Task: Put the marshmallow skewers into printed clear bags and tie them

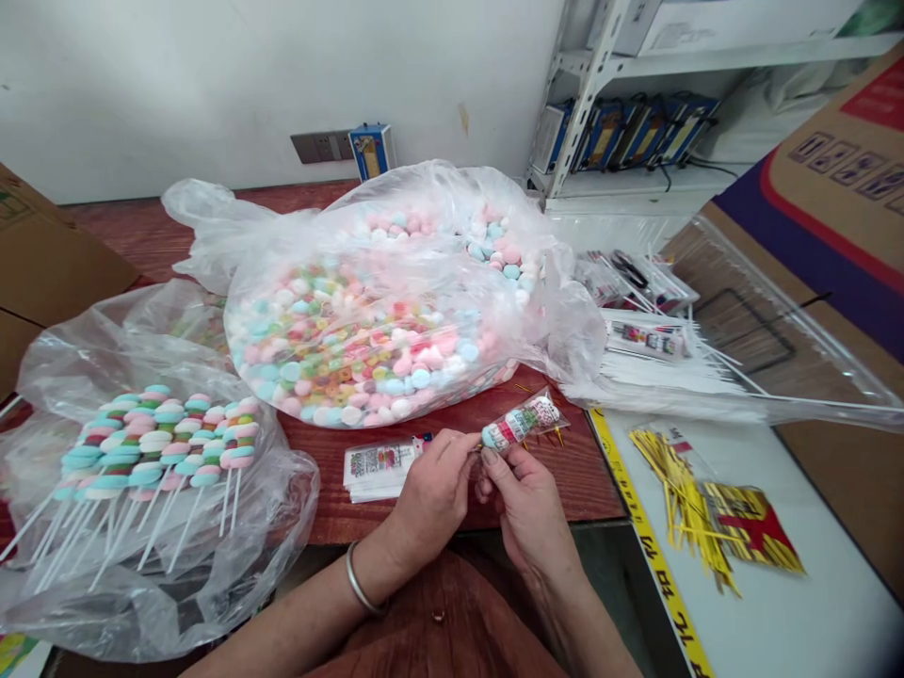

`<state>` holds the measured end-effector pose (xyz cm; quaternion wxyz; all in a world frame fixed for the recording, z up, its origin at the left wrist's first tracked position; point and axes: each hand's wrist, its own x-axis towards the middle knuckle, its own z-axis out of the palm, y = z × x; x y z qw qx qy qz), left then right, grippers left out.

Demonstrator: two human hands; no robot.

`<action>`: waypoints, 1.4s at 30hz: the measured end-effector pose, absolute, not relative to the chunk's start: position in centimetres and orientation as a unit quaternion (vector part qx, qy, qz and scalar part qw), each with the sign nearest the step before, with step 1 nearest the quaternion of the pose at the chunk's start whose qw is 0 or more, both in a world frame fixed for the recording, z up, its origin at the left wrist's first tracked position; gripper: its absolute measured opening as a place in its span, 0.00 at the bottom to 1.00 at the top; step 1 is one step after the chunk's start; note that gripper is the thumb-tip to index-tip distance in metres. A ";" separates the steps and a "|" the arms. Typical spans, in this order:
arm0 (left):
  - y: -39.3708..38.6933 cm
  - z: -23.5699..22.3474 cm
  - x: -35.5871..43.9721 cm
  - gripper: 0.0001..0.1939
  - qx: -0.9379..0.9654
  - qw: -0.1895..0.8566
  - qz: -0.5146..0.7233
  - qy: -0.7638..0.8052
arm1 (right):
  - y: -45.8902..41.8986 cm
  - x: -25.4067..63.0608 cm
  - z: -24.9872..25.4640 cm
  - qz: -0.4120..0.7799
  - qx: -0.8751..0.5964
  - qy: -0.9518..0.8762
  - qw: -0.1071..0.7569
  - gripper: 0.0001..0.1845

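a plain white wall (247, 85) spans ten to one o'clock, bearing a grey socket panel (322, 147) between ten and eleven and a small brownish mark (464, 119) at twelve. a white slotted-angle shelving unit (588, 104) stands at one o'clock, with blue boxes (636, 132) and dark cables lined up on one shelf. cardboard cartons flank the room, a plain brown carton (56, 254) at nine and a large printed carton (805, 198) between two and three. a reddish-brown wooden table (105, 231) fills the middle; a white tabletop (798, 621) lies at four, edged with yellow printed tape (653, 556). the light is soft.
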<state>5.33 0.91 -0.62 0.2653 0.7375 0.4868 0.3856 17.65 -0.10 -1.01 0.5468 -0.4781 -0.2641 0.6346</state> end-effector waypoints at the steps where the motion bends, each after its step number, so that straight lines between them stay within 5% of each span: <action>1: 0.9 -0.8 5.2 0.16 0.763 0.233 0.378 0.470 | -0.1 17.7 -1.2 0.630 -0.480 -0.268 0.548 0.16; 7: 0.9 -0.3 5.3 0.14 0.738 0.240 0.409 0.480 | -0.2 17.1 -1.2 0.651 -0.464 -0.253 0.545 0.17; 11: 1.2 0.2 5.9 0.11 0.580 0.455 0.453 0.501 | 0.0 16.8 -0.8 0.654 -0.449 -0.246 0.557 0.15; 15: 2.1 0.8 5.4 0.20 0.501 0.623 0.415 0.434 | -0.1 18.0 -0.7 0.625 -0.457 -0.318 0.547 0.10; 19: 2.9 2.7 3.7 0.19 0.620 0.592 0.357 0.370 | -0.6 20.3 -0.2 0.483 -0.524 -0.541 0.447 0.07; 23: 2.4 3.2 3.1 0.21 0.774 0.471 0.273 0.323 | -1.1 22.0 1.3 0.387 -0.573 -0.576 0.436 0.08; 27: 1.8 2.5 3.9 0.25 0.799 0.373 0.283 0.378 | -2.1 21.7 2.4 0.454 -0.532 -0.565 0.438 0.11; 31: 1.7 3.6 4.0 0.22 0.776 0.427 0.300 0.353 | -2.7 21.1 1.2 0.634 -0.475 -0.414 0.447 0.14; 34: 0.9 4.5 3.1 0.21 0.775 0.482 0.240 0.332 | -2.5 21.6 0.5 0.631 -0.480 -0.323 0.517 0.15; 37: -0.5 4.3 2.1 0.17 0.656 0.560 0.276 0.424 | -2.8 21.2 1.5 0.518 -0.481 -0.471 0.528 0.08; 42: -3.4 4.2 -0.9 0.33 0.456 0.704 0.358 0.411 | -3.9 16.1 3.5 0.445 -0.320 -0.750 0.371 0.09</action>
